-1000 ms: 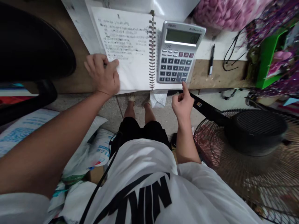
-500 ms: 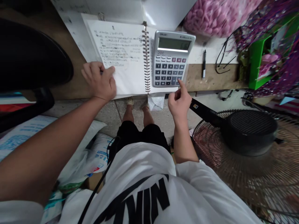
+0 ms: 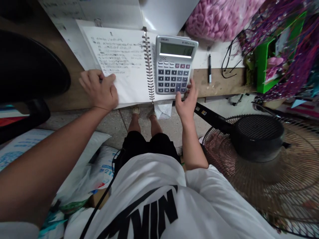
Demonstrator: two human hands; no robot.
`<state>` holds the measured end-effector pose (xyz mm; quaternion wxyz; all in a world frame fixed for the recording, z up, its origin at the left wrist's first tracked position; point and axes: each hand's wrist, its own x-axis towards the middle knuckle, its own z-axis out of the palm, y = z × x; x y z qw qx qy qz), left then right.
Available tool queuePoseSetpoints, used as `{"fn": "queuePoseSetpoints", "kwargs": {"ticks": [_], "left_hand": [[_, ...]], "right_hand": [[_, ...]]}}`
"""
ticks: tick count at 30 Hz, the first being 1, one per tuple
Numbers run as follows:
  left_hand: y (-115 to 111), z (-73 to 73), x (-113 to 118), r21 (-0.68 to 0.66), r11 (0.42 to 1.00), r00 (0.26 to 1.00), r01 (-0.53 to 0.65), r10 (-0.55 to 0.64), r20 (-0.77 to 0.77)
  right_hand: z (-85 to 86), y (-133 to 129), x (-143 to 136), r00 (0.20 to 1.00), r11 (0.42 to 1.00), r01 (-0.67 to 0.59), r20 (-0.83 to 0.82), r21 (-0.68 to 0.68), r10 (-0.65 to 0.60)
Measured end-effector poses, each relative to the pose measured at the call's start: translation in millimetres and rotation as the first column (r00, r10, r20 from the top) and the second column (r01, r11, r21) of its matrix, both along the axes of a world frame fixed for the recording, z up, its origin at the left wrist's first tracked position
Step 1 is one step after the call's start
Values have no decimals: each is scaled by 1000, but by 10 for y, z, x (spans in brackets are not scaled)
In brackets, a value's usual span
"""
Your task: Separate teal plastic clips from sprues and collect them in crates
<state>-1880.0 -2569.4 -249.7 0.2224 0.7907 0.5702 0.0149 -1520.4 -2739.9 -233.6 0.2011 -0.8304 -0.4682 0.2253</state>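
An open spiral notebook [image 3: 129, 87] lies on the table, with handwriting on its left page. My left hand [image 3: 101, 91] rests on that page's lower left, its index fingertip by the last written lines. Its other fingers are curled, and a small dark spot between them is too hidden to name. On the right page lies a silver-grey desk calculator [image 3: 171, 74], with faint digits on its display. My right hand [image 3: 186, 101] is at its lower right corner, thumb at the bottom edge and fingers along the right edge.
A pen [image 3: 209, 69] and a black cord [image 3: 228, 59] lie right of the calculator. Further right stand a green box [image 3: 261, 73] and a bag of pink pieces [image 3: 214, 20]. A large fan [image 3: 256, 136] is beside my right arm. A black chair [image 3: 32, 63] stands at left.
My right index finger has left the lower right calculator keys. The hand has spread, thumb and fingers now at the calculator's corner. My left hand stays on the page. The view has shifted slightly.
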Motion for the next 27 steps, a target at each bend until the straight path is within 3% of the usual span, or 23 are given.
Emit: {"fn": "queuePoseSetpoints", "kwargs": {"ticks": [7, 14, 21, 27], "left_hand": [[9, 20, -5, -41, 999, 1000, -25, 25, -3], [20, 16, -6, -50, 998, 999, -34, 34, 5], [21, 106, 45, -88, 993, 996, -83, 85, 22], [10, 121, 49, -69, 996, 999, -52, 53, 6]], "right_hand": [[-15, 363, 101, 993, 993, -113, 39, 33, 112], [144, 483, -74, 998, 997, -43, 43, 67, 40], [541, 311, -277, 999, 984, 34, -34, -172, -41], [513, 376, -229, 998, 963, -61, -30, -263, 55]]}}
